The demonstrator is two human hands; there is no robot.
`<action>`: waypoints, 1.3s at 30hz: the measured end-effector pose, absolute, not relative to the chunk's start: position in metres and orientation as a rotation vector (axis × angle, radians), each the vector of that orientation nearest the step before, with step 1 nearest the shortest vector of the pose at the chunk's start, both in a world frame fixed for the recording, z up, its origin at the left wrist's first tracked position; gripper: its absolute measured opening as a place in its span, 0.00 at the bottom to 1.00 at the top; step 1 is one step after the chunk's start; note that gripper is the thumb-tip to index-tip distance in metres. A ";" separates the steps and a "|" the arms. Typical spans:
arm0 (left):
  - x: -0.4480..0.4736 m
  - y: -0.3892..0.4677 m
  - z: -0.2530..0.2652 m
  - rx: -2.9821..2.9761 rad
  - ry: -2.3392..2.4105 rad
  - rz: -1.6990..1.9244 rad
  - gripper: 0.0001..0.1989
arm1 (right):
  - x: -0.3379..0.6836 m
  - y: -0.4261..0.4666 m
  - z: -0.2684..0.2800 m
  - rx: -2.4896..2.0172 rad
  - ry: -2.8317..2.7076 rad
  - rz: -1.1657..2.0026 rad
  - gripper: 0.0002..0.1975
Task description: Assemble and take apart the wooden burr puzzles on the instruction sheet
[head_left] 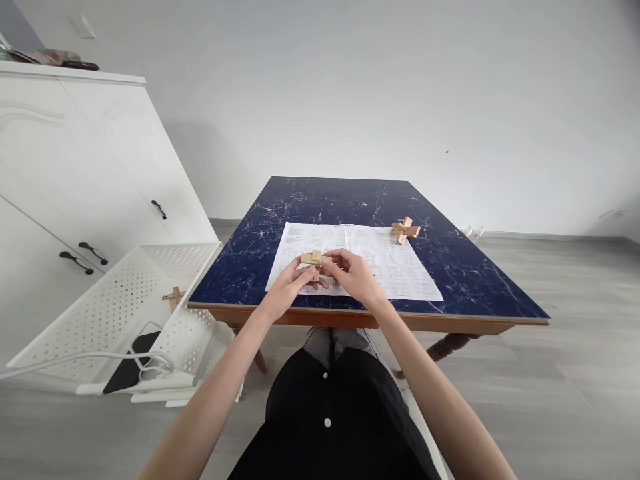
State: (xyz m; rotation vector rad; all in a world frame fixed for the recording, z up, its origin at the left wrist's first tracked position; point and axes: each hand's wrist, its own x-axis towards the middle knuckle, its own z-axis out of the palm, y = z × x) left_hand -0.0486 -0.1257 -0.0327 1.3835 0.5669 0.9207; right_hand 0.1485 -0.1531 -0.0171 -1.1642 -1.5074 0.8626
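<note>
Between my two hands is a wooden interlocking puzzle, made of light notched bars and held just above a printed paper sheet. My left hand grips it from the left, thumb against the front. From the right, my right hand closes its thumb and fingers on the same puzzle. The lower bars are partly covered by my fingers. A second wooden puzzle, an assembled cross of bars, rests at the sheet's upper right corner, apart from both hands.
The sheet lies on a dark blue marbled table with a wooden front edge. At the left stand a white perforated basket, with a wooden piece and a cable in it, and a white cabinet. A grey wall rises behind.
</note>
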 end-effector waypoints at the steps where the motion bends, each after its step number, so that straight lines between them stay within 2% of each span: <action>1: -0.048 -0.125 -0.033 1.375 0.568 0.923 0.23 | 0.148 -0.153 -0.018 -1.171 -1.529 0.833 0.19; 11: -0.048 -0.129 -0.028 1.319 0.587 0.925 0.24 | 0.143 -0.161 -0.015 -1.216 -1.663 0.663 0.15; 16: -0.051 -0.131 -0.027 1.389 0.555 0.891 0.30 | 0.144 -0.161 -0.014 -1.227 -1.661 0.638 0.16; 23: -0.052 -0.131 -0.026 1.436 0.477 0.868 0.30 | 0.148 -0.159 -0.016 -1.218 -1.683 0.602 0.19; 39: -0.052 -0.127 -0.026 1.447 0.466 0.838 0.32 | 0.148 -0.161 -0.019 -1.187 -1.598 0.733 0.21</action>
